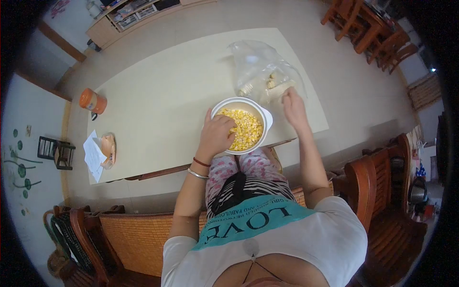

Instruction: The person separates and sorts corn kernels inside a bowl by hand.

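Note:
A white bowl [267, 119] with a handle tab on its right stands at the table's near edge, above my lap. Yellow and whitish corn kernels [248, 129] cover its inside. My left hand [217, 135] is curled over the bowl's left rim, thumb along the rim and fingers inside by the kernels. To the right of the bowl, my right hand [294, 109] is closed, its fingertips at the near side of a clear plastic bag [256, 55]. Whatever those fingers hold is hidden. Pale corn cob pieces [273, 82] lie in or under the bag.
The pale table [162, 100] carries an orange container [93, 101], white papers [94, 154] and a clear-wrapped package [108, 150] on its left. A wooden bench [138, 234] is behind me, a wooden chair [382, 191] to the right. A low cabinet [107, 31] stands beyond the table.

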`<state>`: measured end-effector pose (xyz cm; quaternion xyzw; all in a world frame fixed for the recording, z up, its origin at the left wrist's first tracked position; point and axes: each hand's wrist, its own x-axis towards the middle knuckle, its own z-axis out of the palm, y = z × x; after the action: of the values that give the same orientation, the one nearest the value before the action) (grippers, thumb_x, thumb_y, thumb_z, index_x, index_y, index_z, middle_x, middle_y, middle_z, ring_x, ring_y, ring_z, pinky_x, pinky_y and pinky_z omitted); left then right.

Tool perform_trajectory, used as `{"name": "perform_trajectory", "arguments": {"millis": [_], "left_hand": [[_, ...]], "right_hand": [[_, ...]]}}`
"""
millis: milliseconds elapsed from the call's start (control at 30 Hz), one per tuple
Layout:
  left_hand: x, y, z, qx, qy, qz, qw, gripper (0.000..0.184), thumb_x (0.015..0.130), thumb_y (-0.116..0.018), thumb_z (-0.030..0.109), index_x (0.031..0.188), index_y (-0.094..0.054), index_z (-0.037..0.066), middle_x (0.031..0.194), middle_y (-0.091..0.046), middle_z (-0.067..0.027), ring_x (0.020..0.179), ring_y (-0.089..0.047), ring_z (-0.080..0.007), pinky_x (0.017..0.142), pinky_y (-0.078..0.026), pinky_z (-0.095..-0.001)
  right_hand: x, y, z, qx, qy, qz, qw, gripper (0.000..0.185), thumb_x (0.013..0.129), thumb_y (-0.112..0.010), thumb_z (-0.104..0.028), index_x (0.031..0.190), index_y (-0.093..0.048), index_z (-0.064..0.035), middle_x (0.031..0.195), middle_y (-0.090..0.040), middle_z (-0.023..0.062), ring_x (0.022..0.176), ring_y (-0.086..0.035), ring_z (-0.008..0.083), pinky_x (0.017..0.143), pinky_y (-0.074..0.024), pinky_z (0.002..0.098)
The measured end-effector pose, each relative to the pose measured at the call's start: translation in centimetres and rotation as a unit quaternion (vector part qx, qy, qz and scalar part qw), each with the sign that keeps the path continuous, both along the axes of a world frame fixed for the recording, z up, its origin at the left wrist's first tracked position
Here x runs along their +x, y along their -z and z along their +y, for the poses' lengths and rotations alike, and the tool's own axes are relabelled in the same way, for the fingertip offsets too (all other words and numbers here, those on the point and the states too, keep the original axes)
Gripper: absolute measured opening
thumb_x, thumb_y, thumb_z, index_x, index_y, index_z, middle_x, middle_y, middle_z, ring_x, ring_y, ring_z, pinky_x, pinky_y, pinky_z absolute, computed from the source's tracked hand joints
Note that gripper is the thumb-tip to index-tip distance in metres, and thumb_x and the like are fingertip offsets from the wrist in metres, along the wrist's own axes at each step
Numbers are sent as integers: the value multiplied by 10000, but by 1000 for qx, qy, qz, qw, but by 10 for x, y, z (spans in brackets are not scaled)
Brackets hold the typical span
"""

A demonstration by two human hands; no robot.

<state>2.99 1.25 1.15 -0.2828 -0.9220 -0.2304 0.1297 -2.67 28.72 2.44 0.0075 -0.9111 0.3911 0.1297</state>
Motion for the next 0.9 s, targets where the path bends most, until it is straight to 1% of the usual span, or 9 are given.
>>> {"name": "perform_trajectory", "arguments": {"millis": [167, 267, 333, 400, 467, 567, 667, 767, 900], "left_hand": [[-1, -1, 1, -8, -1, -20, 1000, 139, 729, -663, 179, 857, -652, 126, 910, -628, -26, 982, -582, -209, 1081, -240, -578], [-1, 4, 1, 1, -1, 0, 1000, 109, 744, -642, 177, 837, -660, 124, 894, -632, -32, 975, -585, -213, 1082, -240, -577], [0, 2, 2, -2, -11, -2, 1000, 100, 749, -631, 173, 828, -663, 119, 879, -631, -40, 961, -588, -214, 1082, -243, -574], [-1, 0, 3, -4, -14, -1, 1000, 85, 753, -621, 163, 810, -660, 114, 865, -628, -49, 946, -590, -219, 1080, -246, -573], [-1, 1, 3, -5, -14, -4, 1000, 63, 756, -611, 148, 784, -651, 107, 851, -624, -57, 929, -592, -226, 1077, -250, -573], [-2, 0, 2, -17, -26, -63, 998, 104, 763, -585, 124, 851, -633, 94, 888, -638, -93, 973, -585, -282, 1063, -244, -597], [1, -5, 3, 5, -44, -75, 996, 132, 764, -558, 79, 890, -596, 72, 904, -624, -128, 957, -577, -319, 1066, -249, -582], [-2, 7, 2, 62, -60, -31, 996, 222, 766, -536, 49, 985, -571, 45, 965, -606, -163, 989, -563, -342, 1074, -259, -552], [-4, 10, 5, 88, -79, 12, 993, 259, 763, -542, 9, 1021, -555, 23, 987, -587, -146, 988, -565, -319, 1071, -297, -519]], "right_hand": [[-9, 25, 35, 114, 26, 55, 992, 274, 956, -483, -221, 893, -547, 38, 750, -576, 180, 646, -596, 297, 639, -475, 389], [9, 15, 6, -93, -15, 41, 995, 214, 935, -519, -166, 930, -571, 42, 802, -603, 181, 705, -629, 284, 694, -500, 365], [28, -10, -27, -174, -48, -57, 982, 185, 901, -555, -133, 986, -590, 28, 851, -637, 185, 790, -646, 279, 748, -508, 346], [38, -19, -54, -48, -159, -21, 986, 195, 878, -558, -119, 1010, -593, 19, 905, -647, 204, 862, -646, 299, 784, -504, 360], [33, -1, -74, 116, -245, -68, 960, 249, 867, -564, -141, 1029, -574, 49, 968, -633, 231, 916, -638, 337, 815, -498, 392], [23, 62, -110, 278, -151, -14, 949, 215, 829, -525, -78, 956, -611, 73, 907, -626, 248, 876, -629, 373, 849, -491, 417], [25, 46, -128, 279, -101, -49, 954, 241, 813, -553, -100, 954, -602, 89, 980, -601, 292, 920, -608, 411, 854, -489, 434], [3, 36, -120, 160, -188, -192, 950, 260, 808, -565, -120, 954, -603, 91, 1005, -579, 301, 962, -592, 407, 849, -490, 441], [45, 17, -120, 191, -269, -87, 940, 303, 795, -549, -129, 988, -581, 102, 1018, -575, 273, 981, -565, 410, 862, -473, 437]]}}
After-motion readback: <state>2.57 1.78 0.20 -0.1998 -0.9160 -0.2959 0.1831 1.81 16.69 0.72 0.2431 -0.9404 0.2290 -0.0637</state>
